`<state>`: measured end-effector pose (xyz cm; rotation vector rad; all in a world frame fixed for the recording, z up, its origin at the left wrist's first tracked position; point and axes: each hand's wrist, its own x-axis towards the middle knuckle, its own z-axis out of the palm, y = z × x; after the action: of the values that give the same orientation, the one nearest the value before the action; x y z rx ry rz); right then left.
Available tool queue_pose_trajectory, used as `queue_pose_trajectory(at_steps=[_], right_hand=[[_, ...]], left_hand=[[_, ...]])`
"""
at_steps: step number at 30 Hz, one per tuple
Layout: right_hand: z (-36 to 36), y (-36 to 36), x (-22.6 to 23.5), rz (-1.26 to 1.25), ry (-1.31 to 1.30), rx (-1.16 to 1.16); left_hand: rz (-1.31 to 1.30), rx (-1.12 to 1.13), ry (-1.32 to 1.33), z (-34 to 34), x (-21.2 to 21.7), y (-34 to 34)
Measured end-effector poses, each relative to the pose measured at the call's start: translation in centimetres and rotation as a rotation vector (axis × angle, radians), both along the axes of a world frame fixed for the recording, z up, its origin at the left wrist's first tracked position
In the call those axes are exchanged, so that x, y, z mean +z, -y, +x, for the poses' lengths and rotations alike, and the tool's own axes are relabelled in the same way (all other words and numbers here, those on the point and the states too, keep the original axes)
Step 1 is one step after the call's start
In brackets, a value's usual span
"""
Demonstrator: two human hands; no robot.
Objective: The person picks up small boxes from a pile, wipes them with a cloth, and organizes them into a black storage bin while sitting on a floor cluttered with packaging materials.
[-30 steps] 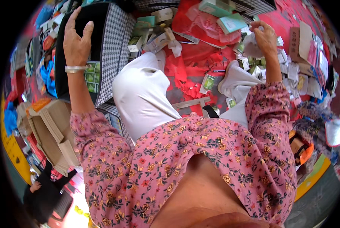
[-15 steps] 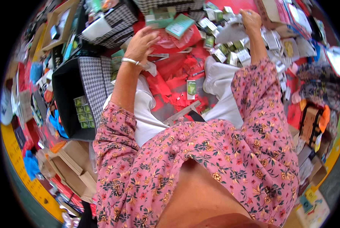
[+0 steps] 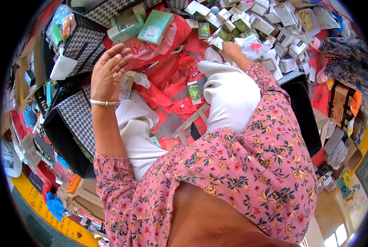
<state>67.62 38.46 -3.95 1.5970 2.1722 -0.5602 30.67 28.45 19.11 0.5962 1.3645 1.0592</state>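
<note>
My left hand [image 3: 112,68], with a pale bracelet at the wrist, is raised over my left leg. Its fingers are spread and slightly curled, holding nothing. At the near edge of a heap of small white-and-green boxes [image 3: 262,24], the fingers of my right hand [image 3: 232,52] close on a small box [image 3: 217,42]; the fingertips are partly hidden. Right beside that hand lies a crumpled whitish plastic bag [image 3: 254,48] with a red print. One green-and-white box [image 3: 194,92] rests on the red floor covering between my legs. A larger mint-green carton [image 3: 154,26] lies on a red plastic bag [image 3: 167,45].
Black boxes with houndstooth lids stand at my left [image 3: 71,123] and right [image 3: 301,111]. Another houndstooth case [image 3: 83,39] lies at the far left. Scissors [image 3: 189,74] and a cardboard strip [image 3: 191,120] are on the floor. A brown carton [image 3: 340,103] stands at the right.
My right hand has come nearer and left, off the whitish bag, which now lies on the heap. My left hand has moved left and nearer. The view has turned and shifted.
</note>
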Motion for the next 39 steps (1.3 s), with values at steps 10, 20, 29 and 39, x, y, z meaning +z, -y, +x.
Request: queue_pose_trajectory(at_steps=[10, 20, 29, 39], right_hand=[[-0.1, 0.8, -3.5, 0.088, 0.037, -0.283], [0.1, 0.1, -0.1, 0.149, -0.102, -0.405], [-2.2, -4.6, 14.3, -0.179, -0.777, -0.695], [-12.7, -0.2, 28.8, -0.729, -1.188, -0.612]], left_hand=[[0.049, -0.037, -0.032, -0.3, 1.0, 1.5], [-0.008, -0.002, 0.011, 1.9, 1.4, 0.6], [0.002, -0.076, 0.081, 2.8, -0.4, -0.6], [0.13, -0.213, 0.723, 4.1, -0.5, -1.8]])
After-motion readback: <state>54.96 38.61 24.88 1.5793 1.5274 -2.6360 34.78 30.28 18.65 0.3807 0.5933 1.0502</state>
